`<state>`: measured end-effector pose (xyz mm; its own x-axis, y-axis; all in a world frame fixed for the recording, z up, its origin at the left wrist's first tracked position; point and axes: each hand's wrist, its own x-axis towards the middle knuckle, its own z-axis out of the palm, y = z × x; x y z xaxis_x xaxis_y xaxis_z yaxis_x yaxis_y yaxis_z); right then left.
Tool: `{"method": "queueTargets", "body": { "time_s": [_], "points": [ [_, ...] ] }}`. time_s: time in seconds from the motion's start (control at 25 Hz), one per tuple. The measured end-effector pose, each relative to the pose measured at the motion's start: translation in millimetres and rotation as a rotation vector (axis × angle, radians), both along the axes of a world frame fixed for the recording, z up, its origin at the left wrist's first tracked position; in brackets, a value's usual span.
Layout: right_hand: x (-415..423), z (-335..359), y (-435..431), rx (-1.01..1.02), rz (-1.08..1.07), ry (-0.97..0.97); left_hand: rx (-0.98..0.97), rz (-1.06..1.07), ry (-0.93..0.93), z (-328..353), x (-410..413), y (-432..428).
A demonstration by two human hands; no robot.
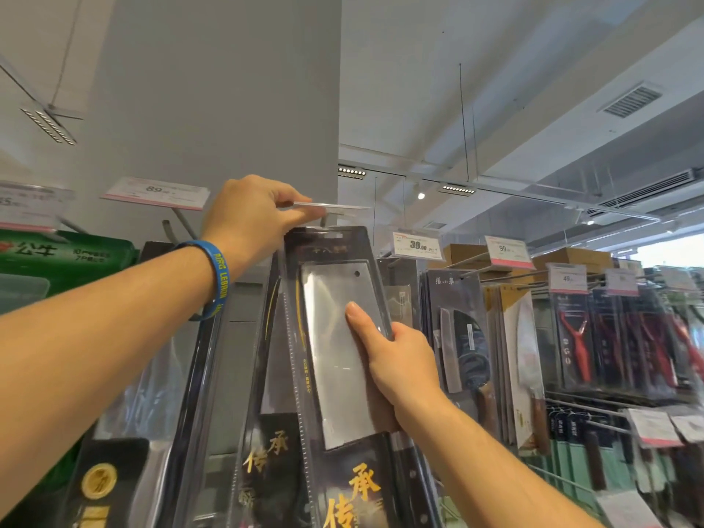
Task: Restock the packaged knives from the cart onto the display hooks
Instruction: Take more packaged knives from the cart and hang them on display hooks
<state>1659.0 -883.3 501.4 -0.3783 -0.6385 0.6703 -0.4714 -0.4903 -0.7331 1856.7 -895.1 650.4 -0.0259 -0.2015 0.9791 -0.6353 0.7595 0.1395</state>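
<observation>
Packaged knife (339,337), a broad cleaver sealed in a black card with a clear blister, is held up against the display, tilted slightly, its top edge just under the tip of a metal hook (324,221). Whether its hang slot is on the hook cannot be told. The right hand (396,360) grips the pack by its right edge, thumb flat on the blister over the blade and fingers curled behind. The left hand (247,215), with a blue wristband (217,276) on its wrist, pinches the clear tag plate (331,206) at the front of that hook. A matching pack (266,451) with gold characters hangs just to the left and behind. Further right, other knife packs (464,337) and red peelers (577,344) hang on neighbouring hooks under a price tag (417,245). A green package (57,257) sits at far left, and a grey pillar (213,89) rises behind.
</observation>
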Motion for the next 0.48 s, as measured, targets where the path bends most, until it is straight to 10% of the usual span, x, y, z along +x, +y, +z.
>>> {"method": "queueTargets", "body": {
  "time_s": [0.48],
  "points": [
    [-2, -3, -1, -0.004, 0.015, 0.014, 0.060, 0.028, -0.064, 1, 2, 9]
  ]
}}
